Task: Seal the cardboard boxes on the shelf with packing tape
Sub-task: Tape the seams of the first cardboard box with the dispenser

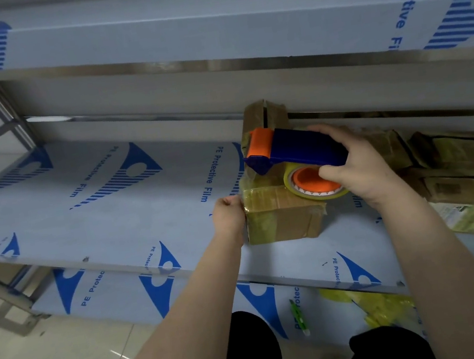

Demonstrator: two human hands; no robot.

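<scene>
A small cardboard box [287,218] with yellowish tape on it sits on the middle shelf [112,209]. My left hand [228,215] presses against the box's left side, fingers curled on the tape end at the edge. My right hand [358,165] grips a blue and orange tape dispenser [295,148] held just above the box top. Its tape roll [314,183] has an orange hub and rests over the box. A second box [265,117] stands right behind, with taped flaps.
Several flattened or taped boxes [456,166] lie piled to the right on the same shelf. The upper shelf [209,37] hangs close overhead. On the lower shelf lie a green pen-like tool [299,316] and crumpled yellow tape [378,305]. Tiled floor at left.
</scene>
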